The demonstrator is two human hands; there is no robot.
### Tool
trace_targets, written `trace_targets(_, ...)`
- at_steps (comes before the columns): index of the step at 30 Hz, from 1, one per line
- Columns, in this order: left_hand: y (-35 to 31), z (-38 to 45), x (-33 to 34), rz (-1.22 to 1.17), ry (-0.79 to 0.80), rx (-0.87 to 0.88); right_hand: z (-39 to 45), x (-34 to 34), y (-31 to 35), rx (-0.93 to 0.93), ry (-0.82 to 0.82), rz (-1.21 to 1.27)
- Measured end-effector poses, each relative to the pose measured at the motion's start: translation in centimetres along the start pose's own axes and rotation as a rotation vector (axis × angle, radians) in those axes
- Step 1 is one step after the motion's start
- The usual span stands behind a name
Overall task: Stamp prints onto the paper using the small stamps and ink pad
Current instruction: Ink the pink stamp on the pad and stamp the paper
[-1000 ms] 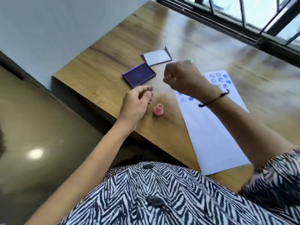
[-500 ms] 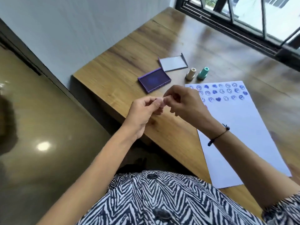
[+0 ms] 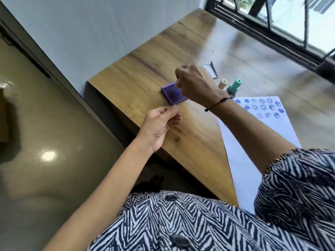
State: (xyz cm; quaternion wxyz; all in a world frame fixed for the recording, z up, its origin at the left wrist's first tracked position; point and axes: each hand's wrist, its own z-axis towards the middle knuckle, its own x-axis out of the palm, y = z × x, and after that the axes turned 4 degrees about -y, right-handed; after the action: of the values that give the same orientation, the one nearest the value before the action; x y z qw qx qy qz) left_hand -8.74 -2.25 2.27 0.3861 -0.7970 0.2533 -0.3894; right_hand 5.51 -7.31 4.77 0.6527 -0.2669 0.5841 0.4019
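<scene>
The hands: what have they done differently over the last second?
They met over the pink stamp near the table edge, then parted. The right hand moved up over the ink pad, apparently carrying the stamp; the left hand stayed back, fingers pinched. The beige stamp, teal stamp and paper stayed put.

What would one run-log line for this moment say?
right hand: over ink pad | left hand: pinched, contents unclear | paper: partly stamped

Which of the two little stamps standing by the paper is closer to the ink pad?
The beige stamp. It stands left of the teal stamp, on the side toward the purple ink pad, and partly behind the right hand.
</scene>
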Motion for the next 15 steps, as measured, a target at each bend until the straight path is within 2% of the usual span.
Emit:
trace_targets(5, 0.2, 0.0, -0.8, 0.006, 0.006, -0.004, -0.3, 2.3, -0.2, -0.049, -0.003, -0.08)
trace_targets(15, 0.1, -0.1, -0.4, 0.024, -0.025, -0.002, 0.8, 1.6, -0.1, -0.045, 0.105, -0.121)
